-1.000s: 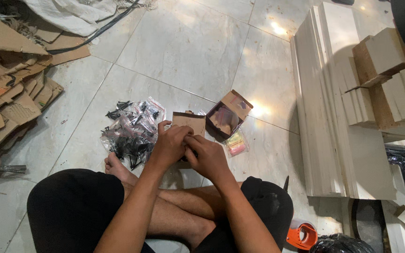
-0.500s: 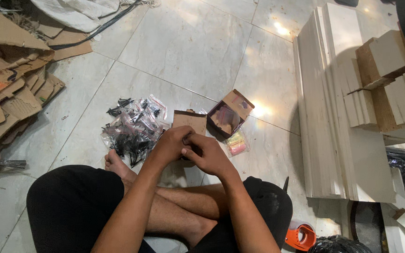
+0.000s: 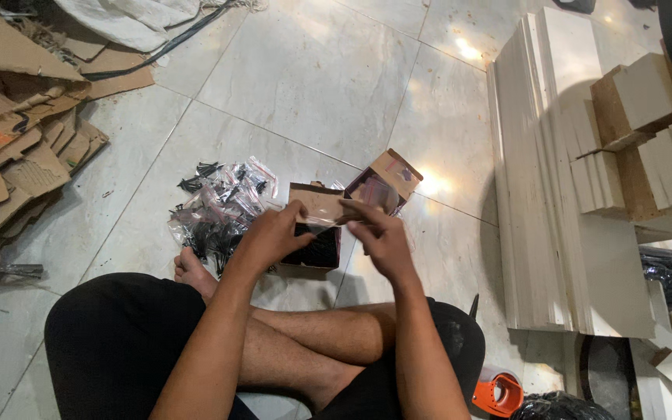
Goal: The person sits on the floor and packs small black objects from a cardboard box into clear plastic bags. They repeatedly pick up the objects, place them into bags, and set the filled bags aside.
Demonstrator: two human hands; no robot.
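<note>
Right now both hands meet over a small open cardboard box on the tiled floor, just in front of the person's crossed legs. The left hand has its fingers closed on the near left end of a small clear plastic bag, and the right hand pinches the right end, so the bag is stretched between them with its long axis running left to right. It sits directly above the box's dark contents, closer to the left hand's thumb than to the right palm. Just left of the box, touching the left wrist side, lies a heap of similar clear bags with black parts. A second small box with its flaps open stands just beyond the right hand, on the far right.
</note>
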